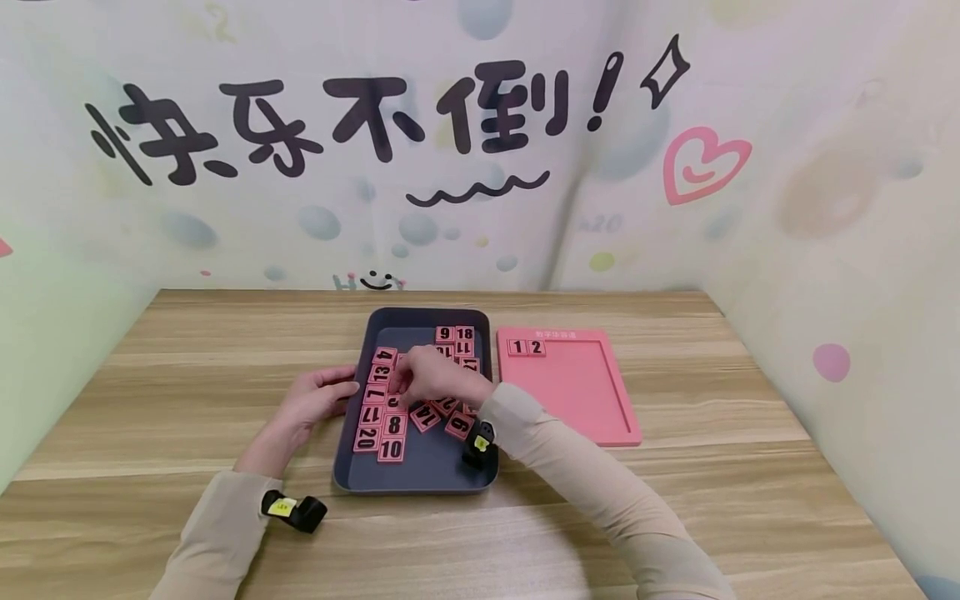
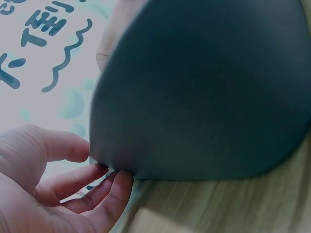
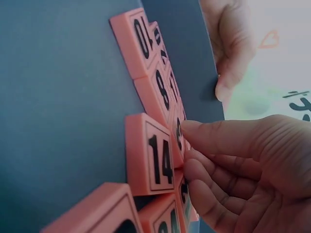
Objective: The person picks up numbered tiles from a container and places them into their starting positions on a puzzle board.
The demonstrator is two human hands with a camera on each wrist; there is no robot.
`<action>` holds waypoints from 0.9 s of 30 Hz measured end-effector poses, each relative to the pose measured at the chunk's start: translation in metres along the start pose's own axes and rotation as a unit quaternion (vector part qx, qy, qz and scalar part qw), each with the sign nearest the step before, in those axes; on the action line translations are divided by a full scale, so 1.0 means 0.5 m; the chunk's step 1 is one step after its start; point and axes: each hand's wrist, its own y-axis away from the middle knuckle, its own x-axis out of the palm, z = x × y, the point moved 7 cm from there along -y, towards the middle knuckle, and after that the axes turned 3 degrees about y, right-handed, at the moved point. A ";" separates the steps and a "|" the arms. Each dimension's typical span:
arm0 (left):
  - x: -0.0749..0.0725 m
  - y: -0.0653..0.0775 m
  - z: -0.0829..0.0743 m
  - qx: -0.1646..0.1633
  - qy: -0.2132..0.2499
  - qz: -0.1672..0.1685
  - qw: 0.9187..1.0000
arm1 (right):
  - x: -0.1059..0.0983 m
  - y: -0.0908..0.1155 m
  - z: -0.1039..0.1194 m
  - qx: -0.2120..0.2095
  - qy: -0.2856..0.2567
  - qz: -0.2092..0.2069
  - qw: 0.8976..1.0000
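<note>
A dark tray [image 1: 420, 477] holds pink number tiles, several of them lined up along its left side. My right hand [image 1: 426, 375] reaches into it; its thumb and fingertips pinch a pink number tile [image 3: 178, 137] beside tile 8 [image 3: 162, 89], covering part of its digit. Tile 14 [image 3: 154, 160] lies next to these fingers, tilted. My left hand [image 1: 311, 404] is at the tray's left side, its thumb and fingertips [image 2: 124, 182] touching the outer wall. Further tiles lie under and behind the right hand, partly hidden.
Right of the tray lies a pink board [image 1: 566, 387] with a raised frame; tile 1 [image 1: 517, 347] and tile 2 [image 1: 536, 347] sit at its upper left. Both stand on a wooden table [image 1: 225, 333] before a printed wall [image 1: 465, 242]. Black cameras are strapped at both wrists.
</note>
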 end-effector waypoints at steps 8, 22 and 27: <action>0.000 -0.002 0.001 0.001 0.003 -0.001 1.000 | 0.005 0.003 0.014 -0.018 0.057 0.000 0.998; -0.003 -0.004 0.004 0.007 0.006 -0.006 1.000 | 0.011 0.004 0.020 -0.021 0.125 0.023 0.992; 0.000 -0.002 0.002 0.003 -0.003 0.000 1.000 | 0.011 0.005 0.022 -0.023 0.126 0.031 0.991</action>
